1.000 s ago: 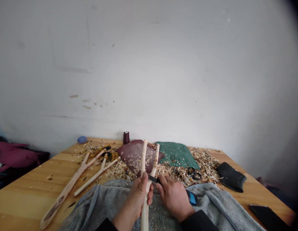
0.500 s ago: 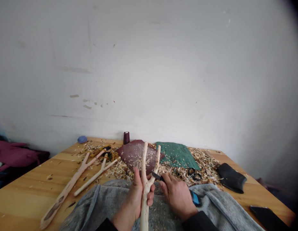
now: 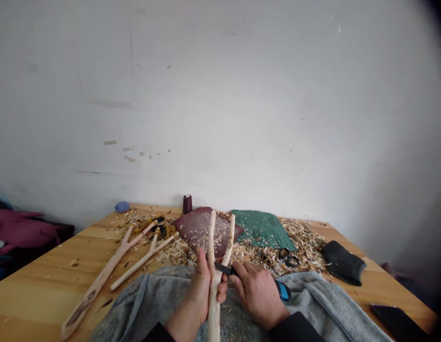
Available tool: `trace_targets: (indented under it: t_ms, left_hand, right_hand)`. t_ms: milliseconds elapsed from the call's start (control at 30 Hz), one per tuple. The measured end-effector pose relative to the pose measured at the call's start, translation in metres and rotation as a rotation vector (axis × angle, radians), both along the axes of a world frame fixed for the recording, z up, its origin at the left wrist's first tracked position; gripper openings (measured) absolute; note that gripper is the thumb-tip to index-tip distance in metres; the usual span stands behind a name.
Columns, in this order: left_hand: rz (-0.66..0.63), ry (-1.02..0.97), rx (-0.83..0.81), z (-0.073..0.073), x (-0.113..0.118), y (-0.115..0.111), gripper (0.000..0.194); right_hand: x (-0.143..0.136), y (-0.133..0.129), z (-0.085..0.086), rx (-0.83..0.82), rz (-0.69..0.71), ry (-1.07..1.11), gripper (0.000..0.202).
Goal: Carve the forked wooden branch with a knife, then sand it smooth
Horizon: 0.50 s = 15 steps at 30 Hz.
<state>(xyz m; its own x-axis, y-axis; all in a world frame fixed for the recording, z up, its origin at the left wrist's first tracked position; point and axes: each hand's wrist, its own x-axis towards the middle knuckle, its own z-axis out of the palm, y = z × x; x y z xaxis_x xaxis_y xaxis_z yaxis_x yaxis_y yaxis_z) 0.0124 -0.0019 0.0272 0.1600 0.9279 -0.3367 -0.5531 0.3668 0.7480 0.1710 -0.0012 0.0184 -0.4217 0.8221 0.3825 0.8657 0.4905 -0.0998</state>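
A peeled, pale forked stick [image 3: 213, 304] stands upright in front of me, its two prongs pointing up. My left hand [image 3: 201, 285] is closed around it just below the fork, thumb along the left side and fingertips showing on the right. My right hand [image 3: 258, 292] grips a knife [image 3: 283, 290] with a black and blue handle. The dark blade lies across the fork, touching the wood where the prongs meet. Beneath both hands a grey cloth [image 3: 163, 299] spreads over my lap and the table's near edge.
Two more peeled forked sticks, a thick one [image 3: 99, 280] and a thin one [image 3: 142, 262], lie on the wooden table [image 3: 24, 299] at left. Behind are maroon leather [image 3: 195, 225], green leather [image 3: 261, 228], a thread spool [image 3: 187, 204] and wood shavings [image 3: 309, 242]. Scissors [image 3: 289, 259], black leather [image 3: 343, 262] and a phone [image 3: 398, 320] lie right.
The knife blade has moved left and slightly down, from the right prong into the crotch of the fork. My right hand shifted left with it; the stick's prongs tilted slightly left.
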Motion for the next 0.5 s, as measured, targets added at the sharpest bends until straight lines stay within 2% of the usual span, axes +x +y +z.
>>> trace_targets:
  t_ms: [133, 200, 333, 500]
  left_hand:
    - [-0.043, -0.055, -0.048, -0.002, 0.0, 0.002, 0.073]
    - [-0.051, -0.041, -0.053, -0.004, 0.001, 0.002, 0.072]
    - [-0.017, 0.0, -0.042, -0.012, 0.003, 0.004, 0.075]
    - [-0.056, 0.008, -0.06, -0.016, 0.002, 0.009, 0.066]
  right_hand:
    - [0.005, 0.005, -0.001, 0.0, -0.159, 0.021, 0.02]
    - [0.004, 0.004, -0.001, -0.005, -0.133, 0.012, 0.019]
    - [-0.003, 0.0, -0.002, 0.003, 0.009, -0.023, 0.016]
    - [-0.001, 0.004, -0.009, 0.069, -0.034, -0.047, 0.011]
